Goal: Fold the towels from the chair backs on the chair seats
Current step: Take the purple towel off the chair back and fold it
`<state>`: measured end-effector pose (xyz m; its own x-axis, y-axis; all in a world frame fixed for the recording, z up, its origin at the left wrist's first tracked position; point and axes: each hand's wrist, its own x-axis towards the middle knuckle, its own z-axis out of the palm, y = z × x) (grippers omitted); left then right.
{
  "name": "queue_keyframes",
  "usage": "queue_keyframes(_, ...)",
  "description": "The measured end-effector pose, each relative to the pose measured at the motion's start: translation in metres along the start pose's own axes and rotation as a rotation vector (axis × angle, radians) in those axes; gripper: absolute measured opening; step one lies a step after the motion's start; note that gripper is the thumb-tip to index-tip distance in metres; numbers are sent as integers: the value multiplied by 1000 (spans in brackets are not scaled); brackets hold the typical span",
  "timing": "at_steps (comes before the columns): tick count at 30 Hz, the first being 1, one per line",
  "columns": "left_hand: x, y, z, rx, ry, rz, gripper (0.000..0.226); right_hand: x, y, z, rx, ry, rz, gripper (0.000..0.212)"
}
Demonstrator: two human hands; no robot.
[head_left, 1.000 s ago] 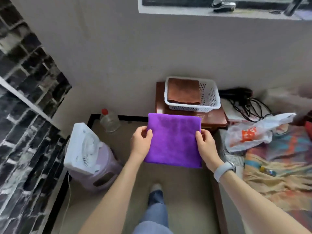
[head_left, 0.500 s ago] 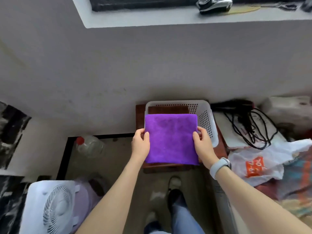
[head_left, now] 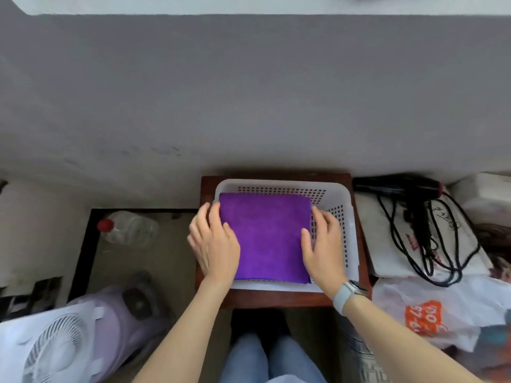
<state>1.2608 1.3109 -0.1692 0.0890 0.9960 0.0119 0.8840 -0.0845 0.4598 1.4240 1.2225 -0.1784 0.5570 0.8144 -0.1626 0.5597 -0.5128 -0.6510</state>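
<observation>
Towel (head_left: 265,236): purple, folded square, lying flat inside white perforated basket (head_left: 343,217).
Basket: on dark wooden stool (head_left: 276,298), against wall.
Left hand (head_left: 214,241): fingers spread, resting on towel's left edge.
Right hand (head_left: 322,244): fingers loosely spread, touching right edge.

It looks like a home room: a white fan (head_left: 52,346), a hair dryer (head_left: 398,186) with cable, a shopping bag (head_left: 431,313) and a water bottle (head_left: 127,228) lie around.

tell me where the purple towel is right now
Centre of the head view: purple towel lies folded inside the white basket, left hand and right hand at its sides.
</observation>
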Motion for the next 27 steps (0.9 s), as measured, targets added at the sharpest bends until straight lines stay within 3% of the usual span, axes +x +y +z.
queue_keyframes(2, -3, 6, 6, 136, -40, 305, 44, -2, -2, 5, -328, 59, -281, 45)
queue_keyframes(4, -1, 6, 18, 249, -157, 444, 48, 2, -3, 18, -505, -4, -402, 48)
queue_keyframes(10, 26, -19, 43, 324, -281, 443, 55, 25, -5, 53, -619, -146, -334, 58)
queue_keyframes(16, 30, -24, 57, 300, -312, 427, 58, 30, 7, 66, -601, -163, -311, 60)
queue_keyframes(27, 39, -2, 25, 322, -460, 416, 59, 33, -28, 26, -535, -355, -231, 57)
